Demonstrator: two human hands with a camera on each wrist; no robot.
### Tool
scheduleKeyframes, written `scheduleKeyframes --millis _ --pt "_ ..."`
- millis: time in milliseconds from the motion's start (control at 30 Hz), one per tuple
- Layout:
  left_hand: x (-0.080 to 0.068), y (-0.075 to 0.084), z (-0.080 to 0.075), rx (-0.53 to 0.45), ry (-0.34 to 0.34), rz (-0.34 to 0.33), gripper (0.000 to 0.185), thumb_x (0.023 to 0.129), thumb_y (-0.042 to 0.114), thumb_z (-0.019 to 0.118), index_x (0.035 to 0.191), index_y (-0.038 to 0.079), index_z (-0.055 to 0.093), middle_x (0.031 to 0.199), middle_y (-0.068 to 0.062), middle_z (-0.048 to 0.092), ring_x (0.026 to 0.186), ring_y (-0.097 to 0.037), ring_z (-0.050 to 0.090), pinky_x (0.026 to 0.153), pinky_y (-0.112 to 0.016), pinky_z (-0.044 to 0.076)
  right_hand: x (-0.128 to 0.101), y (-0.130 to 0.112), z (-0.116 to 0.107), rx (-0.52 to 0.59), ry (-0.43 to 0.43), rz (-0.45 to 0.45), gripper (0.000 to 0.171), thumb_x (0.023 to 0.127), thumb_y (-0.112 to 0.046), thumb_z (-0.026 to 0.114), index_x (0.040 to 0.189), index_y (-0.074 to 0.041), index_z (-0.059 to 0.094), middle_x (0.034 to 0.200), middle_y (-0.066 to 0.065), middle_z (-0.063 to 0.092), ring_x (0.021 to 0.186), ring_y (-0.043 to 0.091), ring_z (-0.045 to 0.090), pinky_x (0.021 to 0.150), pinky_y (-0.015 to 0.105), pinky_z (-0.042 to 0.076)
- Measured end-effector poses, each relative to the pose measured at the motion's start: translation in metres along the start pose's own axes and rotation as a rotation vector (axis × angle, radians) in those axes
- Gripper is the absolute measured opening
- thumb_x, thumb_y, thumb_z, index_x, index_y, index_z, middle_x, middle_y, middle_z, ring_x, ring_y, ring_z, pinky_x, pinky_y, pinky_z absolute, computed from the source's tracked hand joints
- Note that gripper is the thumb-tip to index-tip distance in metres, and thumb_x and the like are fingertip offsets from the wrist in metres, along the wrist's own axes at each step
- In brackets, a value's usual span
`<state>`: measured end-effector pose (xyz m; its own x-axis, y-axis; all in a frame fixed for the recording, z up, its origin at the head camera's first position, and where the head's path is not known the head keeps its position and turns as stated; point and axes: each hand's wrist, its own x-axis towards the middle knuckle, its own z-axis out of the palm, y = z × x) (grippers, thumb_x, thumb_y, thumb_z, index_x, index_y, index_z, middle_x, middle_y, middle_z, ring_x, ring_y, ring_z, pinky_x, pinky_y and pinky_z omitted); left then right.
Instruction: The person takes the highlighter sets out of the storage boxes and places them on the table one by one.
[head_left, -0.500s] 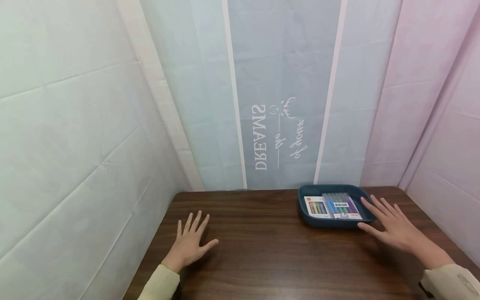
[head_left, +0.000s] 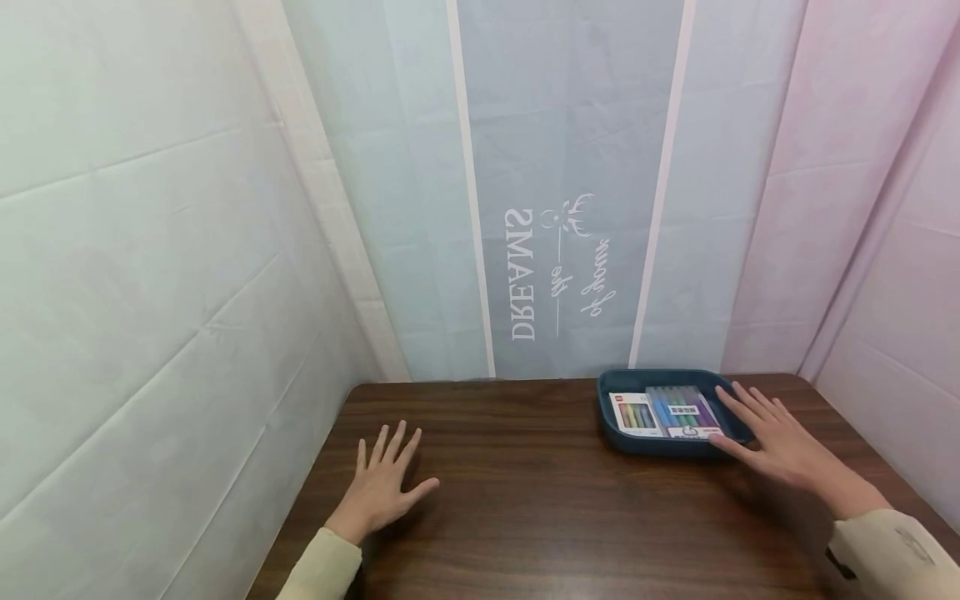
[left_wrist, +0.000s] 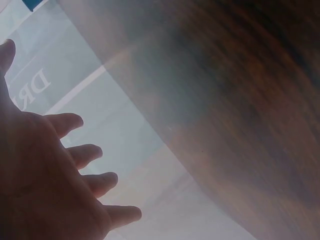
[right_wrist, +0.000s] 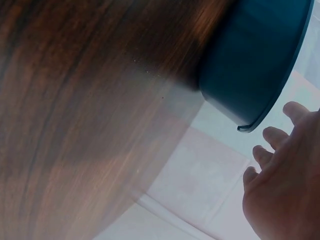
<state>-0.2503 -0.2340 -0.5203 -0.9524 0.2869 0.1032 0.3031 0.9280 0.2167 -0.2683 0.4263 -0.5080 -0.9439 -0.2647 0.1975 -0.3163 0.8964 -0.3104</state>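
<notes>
A dark blue tray (head_left: 652, 446) sits at the back right of the brown table, its outer wall also showing in the right wrist view. Inside it lie a white box with colored sticks pictured on it (head_left: 636, 415) and a clear pack of colored pens (head_left: 682, 410). My right hand (head_left: 787, 450), fingers spread, hovers at the tray's right end, with thumb and index finger overlapping its rim in the head view. Nothing is in its grasp. Over the left part of the table, my left hand (head_left: 381, 492) is held with fingers spread and holds nothing.
The wooden table (head_left: 525, 500) has a back edge against a grey-blue curtain (head_left: 555, 150) with mirrored white lettering. Pale fabric walls (head_left: 165, 292) rise along the left and right sides.
My right hand has shifted slightly left and farther over the tray's right end. The left hand and the tray look almost unchanged.
</notes>
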Motion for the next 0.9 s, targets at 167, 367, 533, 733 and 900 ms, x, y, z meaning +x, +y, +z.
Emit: scheduleKeyframes --millis 167,367,533,733,900 --pt "0.001 0.0 0.001 0.007 -0.001 0.001 0.092 0.101 0.073 0.055 0.171 0.019 0.029 0.179 -0.014 0.014 0.164 -0.046 0.009 0.125 -0.077 0.001 0.007 0.0 0.001 0.012 -0.018 0.02 0.089 0.107 -0.052 0.061 0.173 -0.011 0.016 0.171 0.038 0.017 0.158 0.06 0.008 0.126 0.055 -0.023" --pt "0.001 0.0 0.002 0.008 0.007 0.003 0.092 0.101 0.073 0.055 0.171 0.02 0.029 0.179 -0.014 0.014 0.164 -0.046 0.011 0.125 -0.077 0.001 0.016 0.001 0.001 0.02 -0.035 0.049 0.091 0.107 -0.055 0.059 0.172 -0.007 0.016 0.17 0.038 0.015 0.156 0.061 0.009 0.126 0.058 -0.022" --pt "0.002 0.0 0.002 0.009 0.002 0.002 0.091 0.101 0.072 0.056 0.171 0.019 0.029 0.179 -0.014 0.014 0.164 -0.046 0.01 0.125 -0.077 0.001 0.02 0.004 0.001 0.035 -0.047 0.06 0.091 0.107 -0.055 0.057 0.171 -0.004 0.017 0.17 0.039 0.014 0.157 0.061 0.008 0.127 0.061 -0.019" --pt "0.002 -0.002 0.003 0.01 0.001 0.003 0.091 0.101 0.07 0.058 0.171 0.02 0.03 0.179 -0.014 0.015 0.163 -0.047 0.012 0.125 -0.078 0.002 0.026 0.007 0.003 0.04 -0.051 0.072 0.093 0.108 -0.056 0.055 0.17 0.0 0.014 0.17 0.04 0.012 0.157 0.059 0.008 0.128 0.06 -0.017" --pt "0.004 -0.003 0.005 0.028 0.012 0.003 0.09 0.101 0.072 0.057 0.17 0.02 0.031 0.179 -0.013 0.016 0.163 -0.046 0.013 0.125 -0.078 0.003 0.03 0.008 0.006 0.041 -0.051 0.072 0.094 0.108 -0.056 0.055 0.168 0.005 0.015 0.17 0.04 0.013 0.158 0.058 0.008 0.128 0.061 -0.016"
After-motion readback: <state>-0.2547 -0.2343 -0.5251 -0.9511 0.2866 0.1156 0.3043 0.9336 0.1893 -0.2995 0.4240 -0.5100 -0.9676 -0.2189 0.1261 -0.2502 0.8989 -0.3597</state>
